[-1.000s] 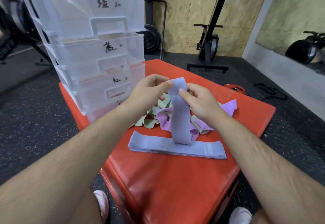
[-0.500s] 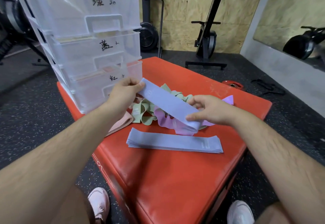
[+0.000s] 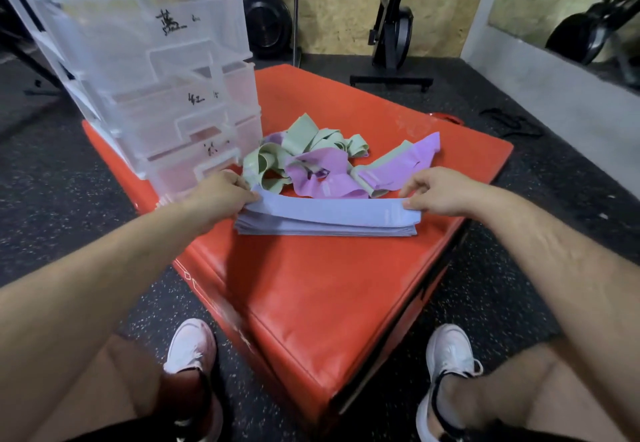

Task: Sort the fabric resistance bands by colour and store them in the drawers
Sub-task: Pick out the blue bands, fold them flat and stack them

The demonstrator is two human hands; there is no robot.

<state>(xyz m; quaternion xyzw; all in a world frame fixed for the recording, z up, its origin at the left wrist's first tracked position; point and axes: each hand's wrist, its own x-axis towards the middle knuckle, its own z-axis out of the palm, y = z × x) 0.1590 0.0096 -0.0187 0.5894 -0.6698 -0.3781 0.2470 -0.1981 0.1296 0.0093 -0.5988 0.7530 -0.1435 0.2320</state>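
Note:
A blue band [image 3: 329, 211] lies stretched flat on top of a neat stack of blue bands [image 3: 325, 229] on the red padded box [image 3: 311, 289]. My left hand [image 3: 221, 192] pinches its left end and my right hand [image 3: 440, 188] pinches its right end. Just behind lies a loose heap of green bands [image 3: 304, 145] and purple bands [image 3: 322, 174]. The clear plastic drawer unit [image 3: 166, 77] stands on the box's left rear, its drawers labelled in black handwriting and closed.
Dark speckled rubber floor surrounds the box. My two white shoes [image 3: 194, 348] [image 3: 448, 351] stand at its near side. Exercise machines [image 3: 394, 25] stand against the plywood wall behind. A red handle [image 3: 446, 117] lies past the box's far right edge.
Both hands have brought the blue band down from a slanted hold in the air and spread it lengthwise on the blue stack. The camera has tilted downward.

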